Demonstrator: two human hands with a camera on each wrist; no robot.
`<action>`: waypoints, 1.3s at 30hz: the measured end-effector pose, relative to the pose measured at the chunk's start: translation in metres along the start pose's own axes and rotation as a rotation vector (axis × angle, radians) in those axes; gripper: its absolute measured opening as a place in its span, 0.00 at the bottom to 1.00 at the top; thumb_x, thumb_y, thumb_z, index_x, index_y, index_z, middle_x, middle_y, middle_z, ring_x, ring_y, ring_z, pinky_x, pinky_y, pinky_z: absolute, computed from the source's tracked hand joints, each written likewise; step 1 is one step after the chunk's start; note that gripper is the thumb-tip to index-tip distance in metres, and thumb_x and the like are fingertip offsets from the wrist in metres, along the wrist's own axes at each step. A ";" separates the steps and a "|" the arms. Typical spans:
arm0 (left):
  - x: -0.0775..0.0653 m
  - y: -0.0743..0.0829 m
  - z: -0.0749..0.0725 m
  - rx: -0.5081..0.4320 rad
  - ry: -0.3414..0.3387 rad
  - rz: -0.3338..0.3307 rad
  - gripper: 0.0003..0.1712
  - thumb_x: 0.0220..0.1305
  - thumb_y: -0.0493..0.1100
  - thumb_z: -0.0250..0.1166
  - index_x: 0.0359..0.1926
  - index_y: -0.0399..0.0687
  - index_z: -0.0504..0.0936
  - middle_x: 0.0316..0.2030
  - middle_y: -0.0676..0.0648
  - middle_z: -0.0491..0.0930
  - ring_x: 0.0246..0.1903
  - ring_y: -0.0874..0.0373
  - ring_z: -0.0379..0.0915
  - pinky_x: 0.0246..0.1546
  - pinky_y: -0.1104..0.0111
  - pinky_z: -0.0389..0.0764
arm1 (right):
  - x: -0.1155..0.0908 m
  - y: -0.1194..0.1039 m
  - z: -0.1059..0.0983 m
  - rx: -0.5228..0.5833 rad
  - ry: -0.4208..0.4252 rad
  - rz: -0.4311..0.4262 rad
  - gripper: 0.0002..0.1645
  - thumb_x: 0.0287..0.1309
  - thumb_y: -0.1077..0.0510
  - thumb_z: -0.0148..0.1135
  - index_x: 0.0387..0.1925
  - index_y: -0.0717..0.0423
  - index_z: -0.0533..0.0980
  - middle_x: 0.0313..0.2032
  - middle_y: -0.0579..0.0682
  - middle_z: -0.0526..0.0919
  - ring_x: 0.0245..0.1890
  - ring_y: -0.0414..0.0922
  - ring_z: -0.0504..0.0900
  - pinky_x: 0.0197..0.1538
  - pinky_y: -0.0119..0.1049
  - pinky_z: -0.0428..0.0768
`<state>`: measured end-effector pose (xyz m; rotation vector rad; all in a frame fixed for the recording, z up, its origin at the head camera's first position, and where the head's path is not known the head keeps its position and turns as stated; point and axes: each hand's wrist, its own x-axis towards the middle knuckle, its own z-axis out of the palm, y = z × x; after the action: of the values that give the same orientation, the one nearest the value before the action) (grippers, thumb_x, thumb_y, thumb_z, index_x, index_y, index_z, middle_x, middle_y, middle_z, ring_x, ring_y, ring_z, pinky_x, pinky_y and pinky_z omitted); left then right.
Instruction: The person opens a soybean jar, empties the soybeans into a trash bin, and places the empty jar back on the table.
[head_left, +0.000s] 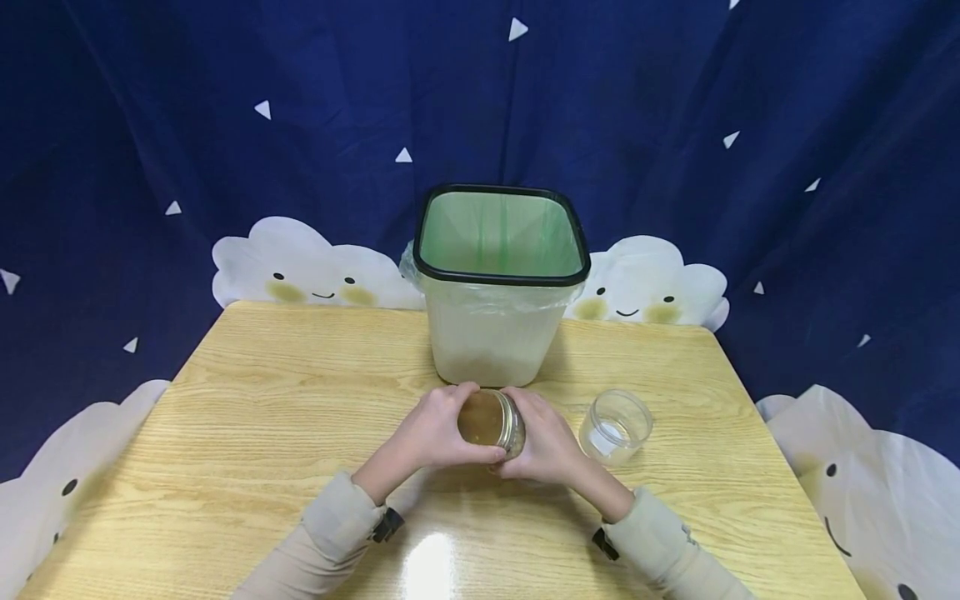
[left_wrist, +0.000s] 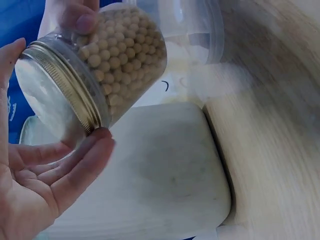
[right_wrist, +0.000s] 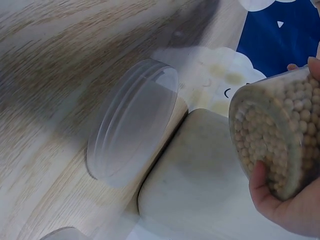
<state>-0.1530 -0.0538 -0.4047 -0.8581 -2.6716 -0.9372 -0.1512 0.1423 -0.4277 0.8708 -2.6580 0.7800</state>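
A clear jar (left_wrist: pixel 125 55) packed with small round tan beads or beans is tilted on its side between both hands, in front of the bin. My left hand (head_left: pixel 438 429) grips its gold-rimmed lid (left_wrist: pixel 65 95), thumb and fingertips around the edge. On the other side, the right hand (head_left: pixel 551 442) holds the jar's body near the base, with a thumb over the bottom in the right wrist view. The lid sits on the jar. To the right of my right hand, a clear lidless jar (head_left: pixel 617 425) stands on the table, something white showing inside it.
A pale bin (head_left: pixel 480 342) with a black rim and a plastic liner stands just beyond the hands on the wooden table (head_left: pixel 300 375). Behind the table hangs a dark blue curtain (head_left: pixel 337 100) with white triangles and smiling clouds.
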 end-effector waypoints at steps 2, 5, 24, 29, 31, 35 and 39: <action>0.000 -0.001 -0.002 0.018 -0.017 0.016 0.49 0.32 0.68 0.71 0.52 0.41 0.72 0.39 0.47 0.78 0.36 0.56 0.75 0.35 0.66 0.76 | 0.000 0.000 -0.001 0.001 -0.005 0.003 0.55 0.15 0.45 0.77 0.54 0.57 0.67 0.50 0.53 0.75 0.48 0.49 0.74 0.46 0.46 0.75; -0.001 -0.004 -0.005 0.032 -0.079 0.106 0.55 0.32 0.66 0.73 0.62 0.49 0.64 0.53 0.45 0.70 0.48 0.52 0.70 0.44 0.61 0.75 | -0.001 0.002 -0.002 0.008 -0.012 0.000 0.57 0.16 0.44 0.77 0.56 0.59 0.66 0.51 0.55 0.74 0.49 0.51 0.74 0.47 0.47 0.75; -0.001 -0.009 -0.007 0.025 -0.072 0.278 0.50 0.31 0.55 0.76 0.59 0.47 0.68 0.46 0.47 0.72 0.41 0.57 0.72 0.41 0.66 0.76 | -0.002 0.002 -0.002 -0.010 -0.016 -0.009 0.59 0.15 0.43 0.78 0.56 0.58 0.66 0.51 0.53 0.74 0.48 0.50 0.74 0.46 0.47 0.75; 0.000 -0.009 -0.003 -0.060 -0.033 0.132 0.45 0.34 0.60 0.74 0.53 0.44 0.71 0.39 0.50 0.77 0.36 0.61 0.73 0.36 0.70 0.76 | -0.002 0.002 0.000 0.013 0.023 0.008 0.56 0.14 0.46 0.78 0.55 0.55 0.66 0.48 0.51 0.75 0.45 0.47 0.74 0.43 0.46 0.76; 0.000 -0.008 -0.003 -0.085 -0.027 0.122 0.45 0.34 0.60 0.74 0.53 0.42 0.71 0.38 0.50 0.77 0.34 0.61 0.72 0.34 0.71 0.75 | -0.002 0.003 0.001 0.031 0.031 0.018 0.56 0.13 0.46 0.78 0.54 0.54 0.66 0.47 0.50 0.75 0.44 0.47 0.75 0.43 0.46 0.76; -0.002 -0.008 -0.006 -0.092 -0.037 0.115 0.50 0.35 0.59 0.74 0.59 0.41 0.68 0.40 0.48 0.75 0.31 0.60 0.70 0.29 0.73 0.74 | -0.004 0.005 0.000 0.089 0.029 0.055 0.56 0.13 0.47 0.79 0.54 0.54 0.66 0.45 0.49 0.75 0.43 0.46 0.75 0.44 0.45 0.76; -0.006 -0.013 -0.013 -0.112 -0.047 0.086 0.52 0.34 0.58 0.75 0.61 0.45 0.64 0.43 0.49 0.73 0.31 0.61 0.70 0.29 0.72 0.75 | -0.005 0.008 -0.002 0.171 0.030 0.090 0.57 0.12 0.49 0.81 0.54 0.54 0.66 0.45 0.48 0.75 0.43 0.46 0.75 0.45 0.45 0.76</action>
<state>-0.1560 -0.0726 -0.4032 -1.0225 -2.6181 -1.0671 -0.1518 0.1508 -0.4314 0.7765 -2.6496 1.0463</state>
